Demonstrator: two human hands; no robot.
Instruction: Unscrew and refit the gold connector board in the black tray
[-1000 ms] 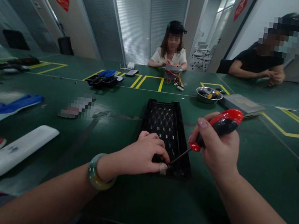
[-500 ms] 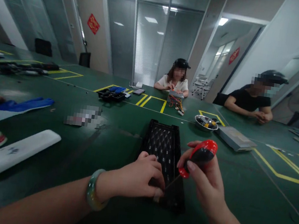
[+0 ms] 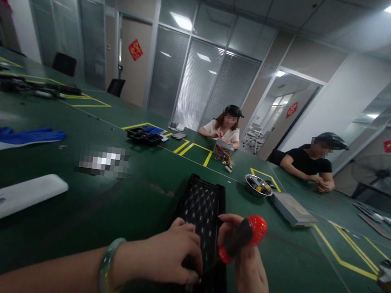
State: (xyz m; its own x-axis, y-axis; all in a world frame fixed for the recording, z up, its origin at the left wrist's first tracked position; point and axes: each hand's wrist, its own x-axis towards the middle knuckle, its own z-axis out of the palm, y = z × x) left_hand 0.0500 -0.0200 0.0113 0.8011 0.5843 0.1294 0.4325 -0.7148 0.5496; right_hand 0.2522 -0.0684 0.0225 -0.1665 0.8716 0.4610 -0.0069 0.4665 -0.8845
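Observation:
A black rectangular tray-like part [image 3: 203, 204] with a diamond-patterned surface lies lengthwise in front of me on the green table. My left hand [image 3: 174, 254] rests over its near left side, fingers curled and thumb tip pressed close to the surface; whatever they hold is hidden. In my right hand [image 3: 248, 276] is a screwdriver [image 3: 244, 237] with a fat red and black handle. Its shaft slants down and left toward my left fingertips, where the tip is too dark to make out.
Beyond the part stand a metal bowl [image 3: 258, 185] of small items and a grey box [image 3: 292, 209]. At left lie a long white device [image 3: 15, 202] and a blue and white glove [image 3: 27, 136]. Two people [image 3: 222, 130] [image 3: 308, 164] sit across the table.
The view has tilted up, so the table things sit lower in the picture. The screwdriver handle leans more to the right, still in my right hand. My left hand stays at the black part.

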